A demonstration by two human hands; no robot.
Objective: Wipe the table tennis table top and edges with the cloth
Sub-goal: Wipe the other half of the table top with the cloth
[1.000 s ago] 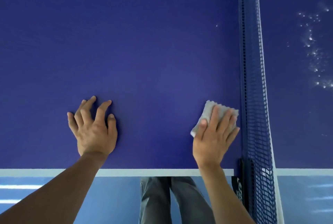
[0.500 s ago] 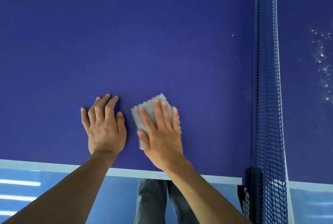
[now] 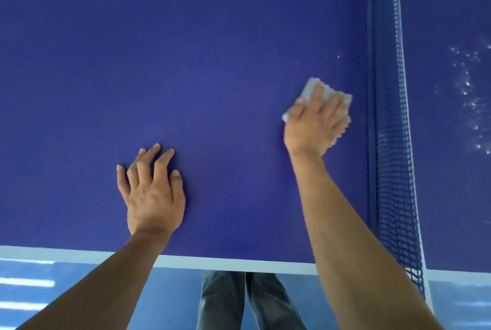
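My right hand (image 3: 316, 125) presses flat, fingers spread, on the small grey cloth (image 3: 310, 93) near the dark blue net (image 3: 393, 170); left hand (image 3: 152, 191) rests splayed on the blue worktop (image 3: 186, 50), well apart from it.

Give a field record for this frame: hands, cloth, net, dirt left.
left hand: spread on the table top, holding nothing
right hand: pressing the cloth flat, near the net, blurred
cloth: grey, mostly under the right hand
net: right of the cloth, apart from it
white specks: on the surface beyond the net
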